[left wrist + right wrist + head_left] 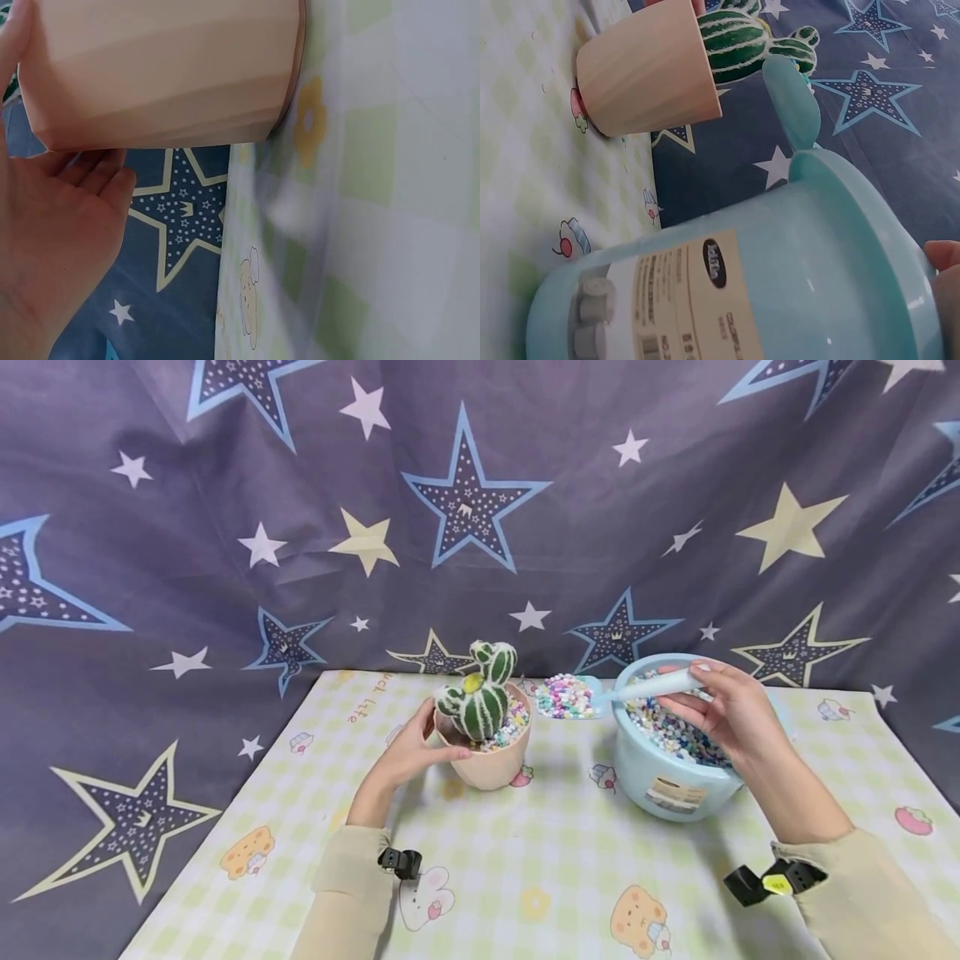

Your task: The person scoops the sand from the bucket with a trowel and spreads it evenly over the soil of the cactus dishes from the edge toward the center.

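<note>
Beyond the left hand (408,756) and the right hand (738,714) hangs a dusky purple-grey drape (570,435), creased, printed with blue-edged, cream and white stars (468,502); it also shows well left of the left hand. Below both hands spreads a pale green-and-white checked tablecloth (540,835), with a bunny print (427,900) on the near side of the left hand.
</note>
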Demonstrator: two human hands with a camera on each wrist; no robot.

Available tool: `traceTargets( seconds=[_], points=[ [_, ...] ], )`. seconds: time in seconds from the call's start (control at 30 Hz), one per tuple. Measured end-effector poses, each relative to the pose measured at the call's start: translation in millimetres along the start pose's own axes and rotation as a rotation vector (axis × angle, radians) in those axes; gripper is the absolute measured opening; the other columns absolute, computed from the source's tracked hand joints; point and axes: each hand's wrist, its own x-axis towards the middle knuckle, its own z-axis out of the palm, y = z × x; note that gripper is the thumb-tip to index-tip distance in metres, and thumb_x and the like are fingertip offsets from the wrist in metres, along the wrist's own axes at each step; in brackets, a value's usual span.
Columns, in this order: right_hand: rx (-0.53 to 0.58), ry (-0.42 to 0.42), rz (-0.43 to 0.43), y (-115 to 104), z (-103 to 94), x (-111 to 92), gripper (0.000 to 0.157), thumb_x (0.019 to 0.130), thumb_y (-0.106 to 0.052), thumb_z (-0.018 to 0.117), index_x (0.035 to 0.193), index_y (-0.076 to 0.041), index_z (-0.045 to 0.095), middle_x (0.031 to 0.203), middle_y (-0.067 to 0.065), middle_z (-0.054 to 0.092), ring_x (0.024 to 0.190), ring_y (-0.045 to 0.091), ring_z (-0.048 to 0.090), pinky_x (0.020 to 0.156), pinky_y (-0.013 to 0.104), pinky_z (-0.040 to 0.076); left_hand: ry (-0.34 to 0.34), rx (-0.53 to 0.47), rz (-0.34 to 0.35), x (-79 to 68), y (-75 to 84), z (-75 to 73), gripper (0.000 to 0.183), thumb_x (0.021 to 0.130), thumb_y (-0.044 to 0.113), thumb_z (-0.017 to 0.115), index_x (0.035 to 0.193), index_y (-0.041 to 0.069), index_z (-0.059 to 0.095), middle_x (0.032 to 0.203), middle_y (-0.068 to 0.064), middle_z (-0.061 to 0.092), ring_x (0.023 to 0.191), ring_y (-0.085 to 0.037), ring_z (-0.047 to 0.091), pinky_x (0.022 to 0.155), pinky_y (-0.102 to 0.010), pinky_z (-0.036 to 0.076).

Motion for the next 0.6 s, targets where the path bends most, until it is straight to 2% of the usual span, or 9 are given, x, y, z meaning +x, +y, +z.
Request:
traceTargets(
  seconds=[0.17, 0.37, 0.6],
  points=[
    [-0.047, 0.007, 0.019, 4.3, 5.9, 3.7, 0.014, 0.103, -0.004, 0.049, 0.093, -0.002, 0.058, 0.101, 0.016, 0.076, 0.090, 0.033, 0.076, 0.084, 0.040, 0.061, 0.012, 0.048, -0.021, -2.1, 6.4, 0.2, 0.103, 0.081, 0.024, 0.084, 0.159, 0.012, 0.018, 0.166, -0.015, 0.021, 0.155, -0.033, 0.017, 0.127, -0.047, 0.016],
    [-0.076, 0.021, 0.032, 7.0, 10.6, 4.2, 0.009, 0.103, -0.005, 0.051, 0.096, -0.002, 0.056, 0.101, 0.014, 0.076, 0.091, 0.030, 0.076, 0.084, 0.038, 0.061, 0.027, 0.142, -0.016, -2.7, 12.0, 1.9, 0.102, 0.078, 0.033, 0.086, 0.158, 0.015, 0.024, 0.164, -0.014, 0.027, 0.153, -0.033, 0.022, 0.126, -0.048, 0.021],
    [-0.162, 0.003, 0.046, 13.7, 17.5, 6.5, 0.011, 0.102, -0.008, 0.053, 0.099, -0.002, 0.062, 0.101, 0.009, 0.077, 0.091, 0.025, 0.076, 0.085, 0.035, 0.061, 0.087, 0.272, -0.051, -10.0, 20.5, 8.1, 0.108, 0.074, 0.045, 0.086, 0.158, 0.016, 0.025, 0.163, -0.014, 0.030, 0.150, -0.036, 0.030, 0.122, -0.055, 0.026]
  ],
)
